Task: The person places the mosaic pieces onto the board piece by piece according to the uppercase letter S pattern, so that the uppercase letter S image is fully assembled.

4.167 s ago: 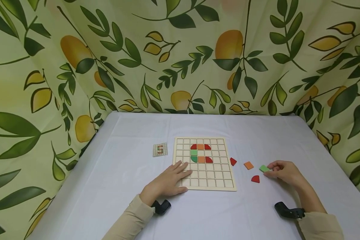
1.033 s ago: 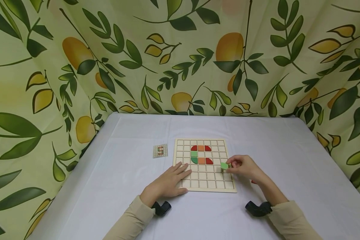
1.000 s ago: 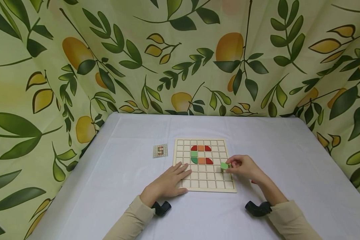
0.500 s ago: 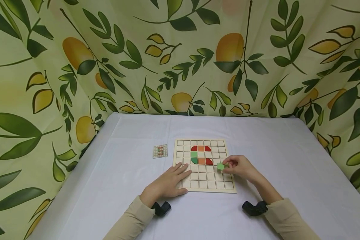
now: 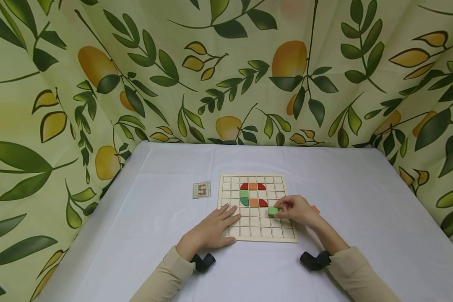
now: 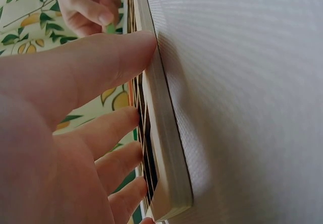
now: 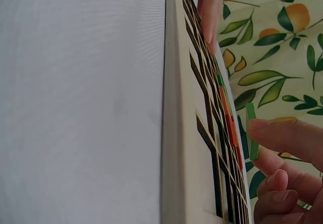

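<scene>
Right wrist, fingers [image 7: 290, 137] pinched, green tile [image 7: 251, 114] between

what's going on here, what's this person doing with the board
A person's right hand pinches a light green square tile above a grid board, while the left hand rests on the board's near left part. Seven red, orange and green pieces lie on the grid. A small patterned card is left of the board, and an orange piece shows on the table to the right, partly hidden.

Tiles [image 5: 253, 202] lie on the board [image 5: 266, 231], the card [image 5: 201, 190] left of it
</scene>
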{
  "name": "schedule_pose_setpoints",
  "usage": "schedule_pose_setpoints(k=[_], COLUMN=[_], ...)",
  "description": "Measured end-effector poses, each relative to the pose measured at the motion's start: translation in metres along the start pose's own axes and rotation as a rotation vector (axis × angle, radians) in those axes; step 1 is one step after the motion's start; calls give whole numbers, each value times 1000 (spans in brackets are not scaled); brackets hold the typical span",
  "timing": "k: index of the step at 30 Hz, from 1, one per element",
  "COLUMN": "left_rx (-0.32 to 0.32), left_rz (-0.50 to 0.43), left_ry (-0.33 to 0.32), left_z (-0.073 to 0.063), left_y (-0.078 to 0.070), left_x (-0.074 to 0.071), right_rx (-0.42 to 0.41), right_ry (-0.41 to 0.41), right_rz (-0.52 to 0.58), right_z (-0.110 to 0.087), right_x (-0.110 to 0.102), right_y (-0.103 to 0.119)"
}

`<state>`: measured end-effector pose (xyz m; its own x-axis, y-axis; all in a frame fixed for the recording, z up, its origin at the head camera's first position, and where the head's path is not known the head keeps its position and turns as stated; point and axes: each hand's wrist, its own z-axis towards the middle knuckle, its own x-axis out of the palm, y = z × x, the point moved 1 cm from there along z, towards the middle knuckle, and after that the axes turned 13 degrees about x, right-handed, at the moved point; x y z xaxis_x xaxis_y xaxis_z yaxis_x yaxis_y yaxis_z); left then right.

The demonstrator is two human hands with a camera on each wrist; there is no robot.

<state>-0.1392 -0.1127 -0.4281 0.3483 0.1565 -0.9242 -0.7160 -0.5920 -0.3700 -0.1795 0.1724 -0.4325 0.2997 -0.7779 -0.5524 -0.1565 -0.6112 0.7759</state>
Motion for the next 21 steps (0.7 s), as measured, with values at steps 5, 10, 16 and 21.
schedule_pose_setpoints(k=[5, 10, 16, 21], left_rx=[1, -3, 0, 1], left_rz=[6, 11, 13, 5], left_ry=[-2, 0, 1, 0], left_z=[0, 1, 1, 1], left_y=[0, 0, 0, 0], left_x=[0, 1, 1, 0], right_rx=[5, 13, -5, -13], right_ry=[7, 14, 21, 21], right_rz=[-16, -17, -14, -19], right_z=[1, 2, 4, 5], right_x=[3, 6, 8, 10], right_y=[3, 5, 5, 5])
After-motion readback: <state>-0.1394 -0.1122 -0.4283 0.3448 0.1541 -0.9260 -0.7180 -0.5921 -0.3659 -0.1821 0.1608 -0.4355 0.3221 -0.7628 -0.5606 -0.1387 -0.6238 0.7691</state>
